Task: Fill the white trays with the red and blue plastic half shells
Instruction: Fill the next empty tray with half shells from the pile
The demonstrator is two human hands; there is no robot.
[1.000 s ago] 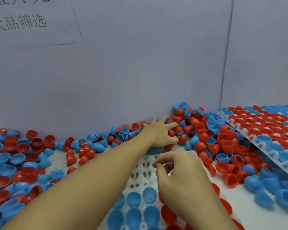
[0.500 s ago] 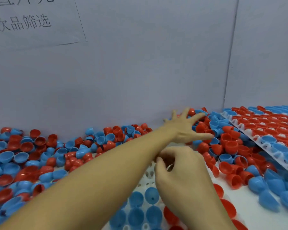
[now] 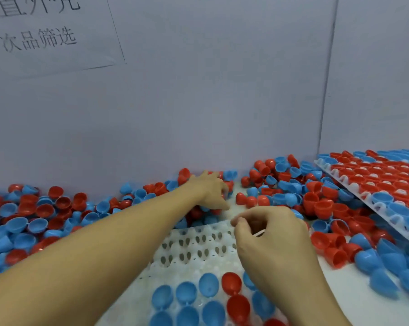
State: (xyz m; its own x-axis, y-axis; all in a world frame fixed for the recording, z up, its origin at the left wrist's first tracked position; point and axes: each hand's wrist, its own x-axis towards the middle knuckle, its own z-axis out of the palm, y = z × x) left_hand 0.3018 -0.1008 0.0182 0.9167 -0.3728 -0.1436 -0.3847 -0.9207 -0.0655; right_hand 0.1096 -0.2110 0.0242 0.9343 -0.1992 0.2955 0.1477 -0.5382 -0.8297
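While left hand [image 3: 211, 189] claws loose shells [image 3: 250, 201] at centre, right hand [image 3: 269, 234] curls, contents unclear; light, slick, pinch rims.

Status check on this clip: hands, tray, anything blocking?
Left hand down in the loose shells by the wall. Right hand curled over near tray, grip unclear. Tray part-filled; nothing blocking.

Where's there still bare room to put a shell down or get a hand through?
Free: the near tray's empty far rows, ahead of its seated shells; bare table right of the right hand. Crowded: loose shells round the left hand; the full tray far right.
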